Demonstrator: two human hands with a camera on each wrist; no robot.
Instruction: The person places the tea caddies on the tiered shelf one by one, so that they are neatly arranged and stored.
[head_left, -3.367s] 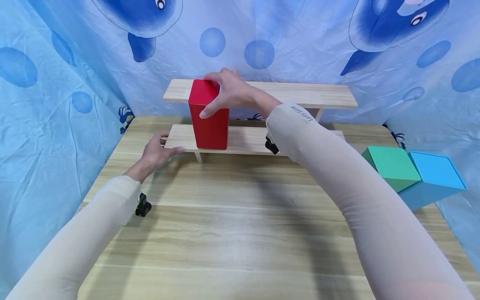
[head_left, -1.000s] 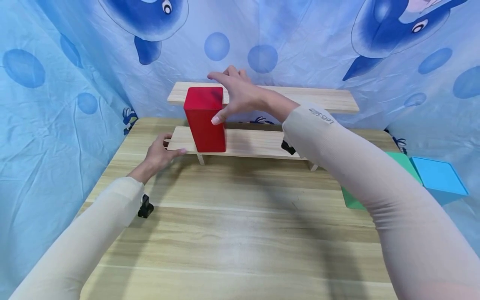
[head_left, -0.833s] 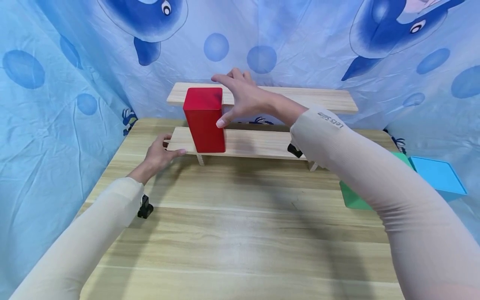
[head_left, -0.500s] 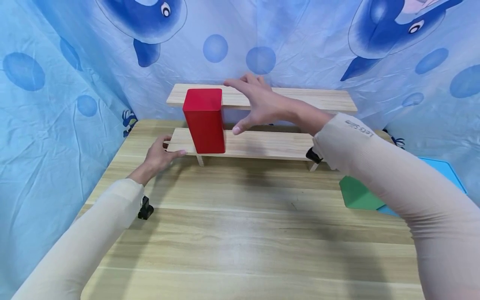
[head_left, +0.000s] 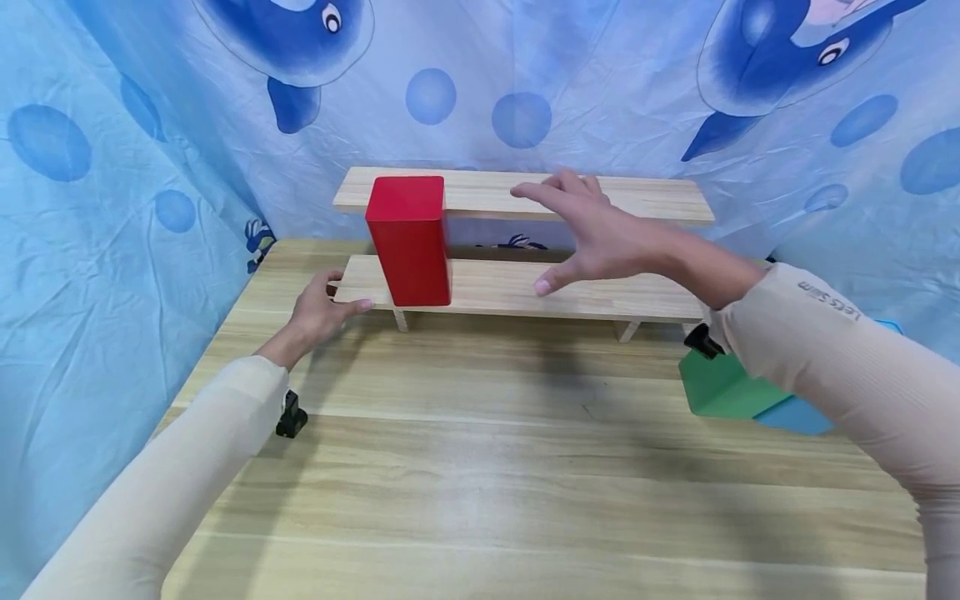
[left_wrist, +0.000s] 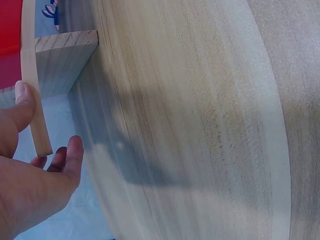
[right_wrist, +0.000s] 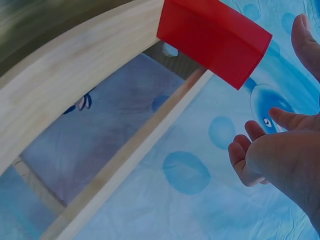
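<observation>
Gripping the left end of the lower shelf (head_left: 517,289), the left hand (head_left: 313,312) is bending round the board; on the left wrist feed I'm seeing its thumb pressing the wood and the fingers curling past the board's end on the other side. So I'm logging that one as clamped on the shelf. The right hand (head_left: 600,237) is hanging in the air in front of the boards, well apart from the red box (head_left: 408,242), thumb and fingers spreading wide with a gap between, tips bending a little. The red box is standing upright on the lower shelf near its left end, between the two hands, its top rising in front of the upper shelf (head_left: 480,192); whether it's touching that upper board, I'm not managing to tell. Off to the right, a green box (head_left: 727,387) and a blue box (head_left: 795,415) are sitting side by side on the wooden surface (head_left: 465,467), the right sleeve (head_left: 847,375) partly covering both. Behind everything, a blue curtain (head_left: 465,42) with printed sea animals is hanging.
</observation>
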